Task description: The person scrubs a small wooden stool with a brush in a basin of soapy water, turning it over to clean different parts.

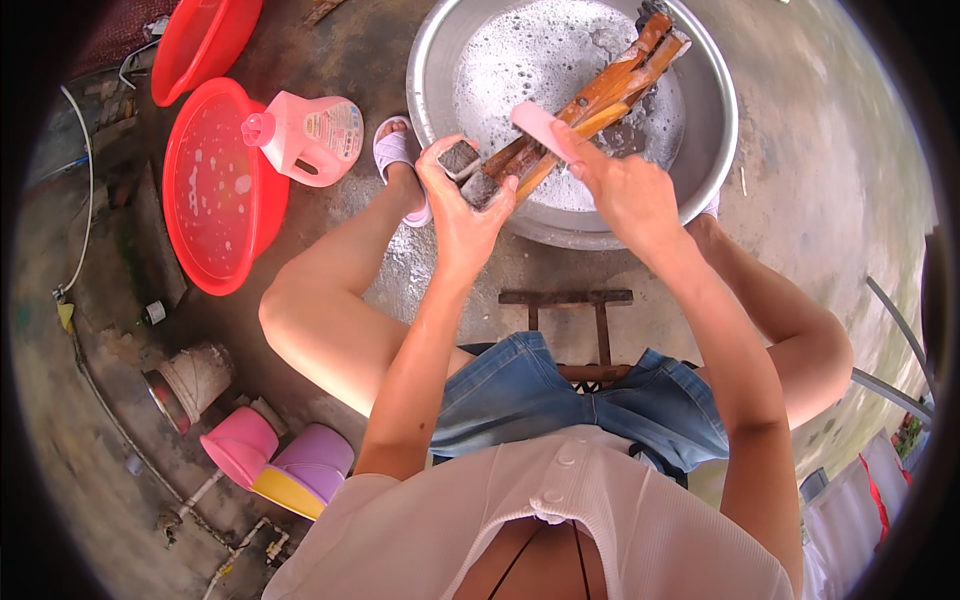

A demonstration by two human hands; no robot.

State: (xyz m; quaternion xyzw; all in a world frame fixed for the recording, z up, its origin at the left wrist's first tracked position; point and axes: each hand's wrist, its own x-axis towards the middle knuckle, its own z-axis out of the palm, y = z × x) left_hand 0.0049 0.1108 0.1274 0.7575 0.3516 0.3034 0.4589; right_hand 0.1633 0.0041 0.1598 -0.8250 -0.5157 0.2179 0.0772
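Note:
My left hand (465,210) grips the near end of a folded wooden frame (600,97), its brown slats lying together. The frame slants up and to the right over a wide metal basin (426,82), its far end near the basin's back right rim. In my right hand (630,195) is a pink-backed scrub brush (541,129), held against the slats; its bristles are mostly hidden underneath. Foamy water (517,52) covers the basin's floor. Dark end caps (480,189) show on the frame's legs between my left thumb and fingers.
To the left stand a red plastic basin (171,195) of cloudy water, another red basin (159,64) and a pink detergent jug (307,139). Pink (240,442) and purple (319,457) buckets lie lower left, near pipes (199,495). A low stool (566,298) is beneath me.

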